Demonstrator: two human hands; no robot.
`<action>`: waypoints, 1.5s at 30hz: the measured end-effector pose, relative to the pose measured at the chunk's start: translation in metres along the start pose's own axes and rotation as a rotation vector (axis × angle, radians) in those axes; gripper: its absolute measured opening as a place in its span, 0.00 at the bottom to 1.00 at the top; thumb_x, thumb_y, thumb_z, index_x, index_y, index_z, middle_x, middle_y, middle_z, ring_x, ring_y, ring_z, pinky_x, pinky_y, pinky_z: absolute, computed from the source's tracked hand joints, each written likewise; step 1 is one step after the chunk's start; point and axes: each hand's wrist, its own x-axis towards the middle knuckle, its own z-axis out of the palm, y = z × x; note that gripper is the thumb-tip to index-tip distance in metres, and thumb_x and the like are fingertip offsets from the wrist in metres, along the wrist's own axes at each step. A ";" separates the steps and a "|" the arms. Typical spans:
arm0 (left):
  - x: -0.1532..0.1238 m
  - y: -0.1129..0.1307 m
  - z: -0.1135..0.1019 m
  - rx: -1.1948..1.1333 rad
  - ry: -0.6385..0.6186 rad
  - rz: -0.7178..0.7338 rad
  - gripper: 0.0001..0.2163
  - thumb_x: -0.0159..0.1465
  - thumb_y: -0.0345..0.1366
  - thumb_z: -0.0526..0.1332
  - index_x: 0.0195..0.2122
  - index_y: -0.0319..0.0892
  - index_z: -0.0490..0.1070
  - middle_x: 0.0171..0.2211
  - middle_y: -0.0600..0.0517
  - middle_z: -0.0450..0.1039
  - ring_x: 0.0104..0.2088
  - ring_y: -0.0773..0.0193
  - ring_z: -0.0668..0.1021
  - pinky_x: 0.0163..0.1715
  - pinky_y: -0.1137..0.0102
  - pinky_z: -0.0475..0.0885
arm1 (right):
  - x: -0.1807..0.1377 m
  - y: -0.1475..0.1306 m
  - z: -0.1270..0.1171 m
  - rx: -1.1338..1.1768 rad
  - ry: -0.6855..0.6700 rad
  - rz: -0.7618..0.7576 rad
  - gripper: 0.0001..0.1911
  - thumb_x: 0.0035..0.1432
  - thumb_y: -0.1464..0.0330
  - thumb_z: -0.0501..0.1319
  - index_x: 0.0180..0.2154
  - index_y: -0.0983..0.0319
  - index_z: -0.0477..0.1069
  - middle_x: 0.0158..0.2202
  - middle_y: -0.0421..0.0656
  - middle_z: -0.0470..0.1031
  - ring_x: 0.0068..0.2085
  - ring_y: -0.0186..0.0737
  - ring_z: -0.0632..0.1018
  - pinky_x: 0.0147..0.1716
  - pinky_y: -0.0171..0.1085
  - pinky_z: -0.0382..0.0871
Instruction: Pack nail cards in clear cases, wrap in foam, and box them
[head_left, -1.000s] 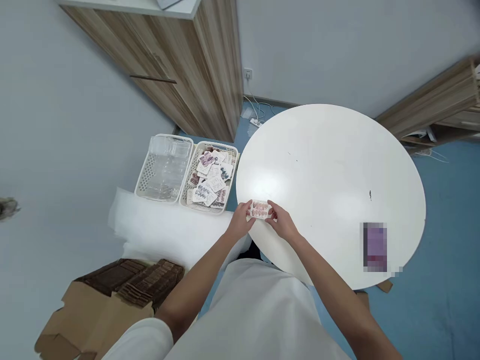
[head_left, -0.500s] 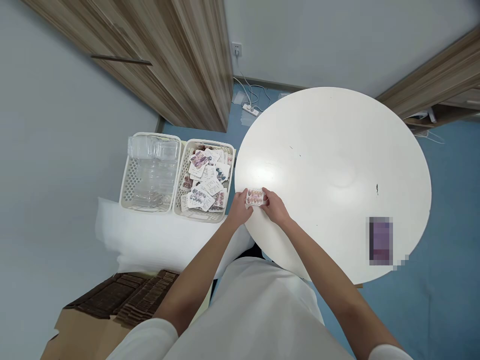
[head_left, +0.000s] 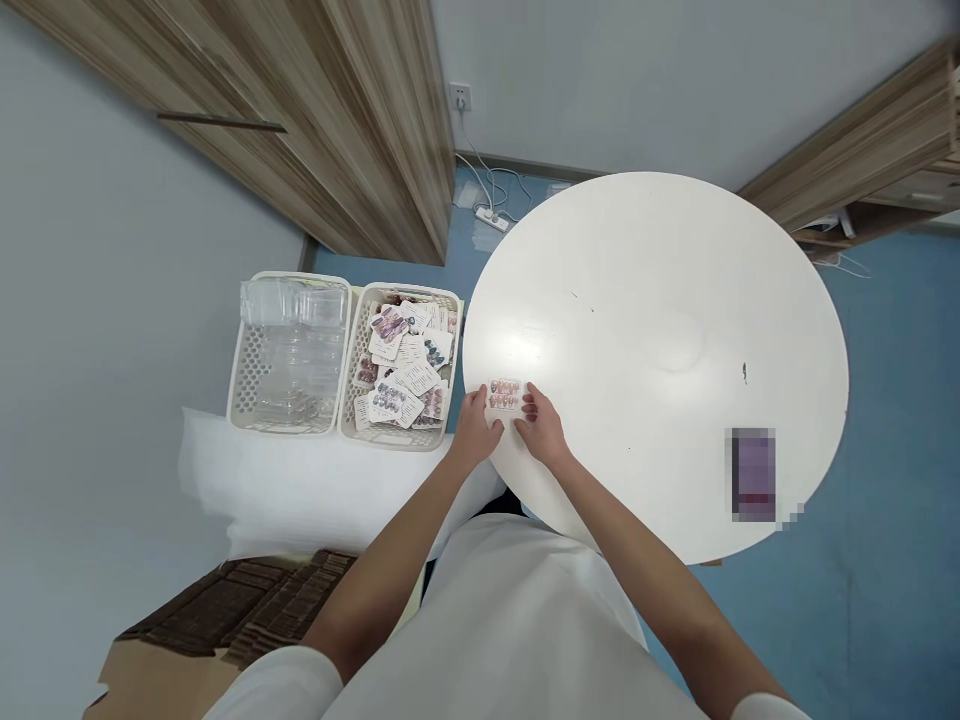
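A small clear pack of press-on nails (head_left: 505,395), two rows in pink and brownish tones, lies face up near the left edge of the white round table (head_left: 645,300). My left hand (head_left: 472,432) rests at its left side, index fingertip by the pack's edge and thumb spread away below it. To the right of the pack, my right hand (head_left: 543,430) has its fingers and thumb apart, with a narrow gap to the pack. Neither hand is closed round it.
Left of the table, a white basket (head_left: 343,400) holds several nail cards (head_left: 405,365). Beside it, another basket (head_left: 234,390) contains clear plastic boxes (head_left: 300,350). A blurred purple item (head_left: 754,475) lies at the table's right. Cardboard (head_left: 172,670) is at lower left.
Both hands held the pack by its sides earlier. Now the pack lies on the table and my fingers have loosened, the right hand slightly apart from it. The whole view has shifted a little.
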 end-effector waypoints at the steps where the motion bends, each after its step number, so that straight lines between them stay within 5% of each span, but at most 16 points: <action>1: -0.002 -0.001 0.001 -0.024 0.011 -0.008 0.31 0.54 0.32 0.54 0.59 0.41 0.46 0.51 0.43 0.53 0.50 0.56 0.65 0.48 0.61 0.63 | -0.004 0.000 0.002 0.072 0.014 0.020 0.36 0.47 0.72 0.56 0.58 0.55 0.47 0.49 0.45 0.62 0.44 0.38 0.69 0.44 0.41 0.66; 8: -0.001 -0.003 0.007 -0.087 0.032 0.036 0.30 0.54 0.31 0.54 0.59 0.43 0.48 0.56 0.44 0.53 0.55 0.54 0.60 0.52 0.58 0.59 | -0.005 -0.003 0.009 0.283 0.024 0.086 0.38 0.45 0.71 0.58 0.57 0.53 0.47 0.53 0.44 0.60 0.51 0.40 0.66 0.49 0.44 0.63; 22: -0.008 0.002 0.005 -0.031 0.071 0.033 0.30 0.55 0.32 0.54 0.59 0.41 0.47 0.59 0.44 0.49 0.59 0.55 0.54 0.56 0.58 0.53 | -0.011 -0.002 -0.008 0.221 -0.007 0.068 0.37 0.46 0.68 0.59 0.57 0.53 0.47 0.55 0.46 0.58 0.51 0.39 0.66 0.47 0.43 0.65; 28: -0.051 -0.002 0.015 -0.113 0.113 0.015 0.25 0.56 0.36 0.55 0.56 0.42 0.53 0.56 0.44 0.53 0.56 0.56 0.59 0.52 0.59 0.60 | -0.057 0.017 -0.044 0.250 0.058 0.132 0.29 0.47 0.67 0.57 0.53 0.57 0.55 0.53 0.48 0.61 0.46 0.39 0.71 0.43 0.41 0.68; 34: -0.086 0.012 0.034 -0.349 0.062 -0.007 0.17 0.58 0.38 0.54 0.49 0.42 0.63 0.43 0.47 0.69 0.39 0.64 0.73 0.42 0.65 0.67 | -0.095 0.037 -0.084 0.305 0.156 0.164 0.21 0.48 0.64 0.56 0.46 0.59 0.63 0.50 0.47 0.65 0.38 0.38 0.74 0.42 0.43 0.67; 40: -0.125 0.058 0.054 -0.352 0.186 0.004 0.17 0.56 0.37 0.55 0.47 0.41 0.65 0.42 0.47 0.70 0.36 0.66 0.73 0.39 0.67 0.68 | -0.103 0.039 -0.106 0.378 -0.032 0.032 0.19 0.46 0.62 0.59 0.41 0.60 0.67 0.41 0.46 0.71 0.34 0.38 0.74 0.39 0.42 0.68; 45: -0.170 0.072 0.080 -0.326 0.219 -0.004 0.16 0.56 0.38 0.56 0.46 0.42 0.66 0.41 0.47 0.70 0.35 0.66 0.73 0.39 0.67 0.67 | -0.120 0.044 -0.110 0.421 -0.165 -0.049 0.17 0.45 0.61 0.60 0.38 0.60 0.69 0.36 0.44 0.72 0.32 0.36 0.73 0.37 0.40 0.69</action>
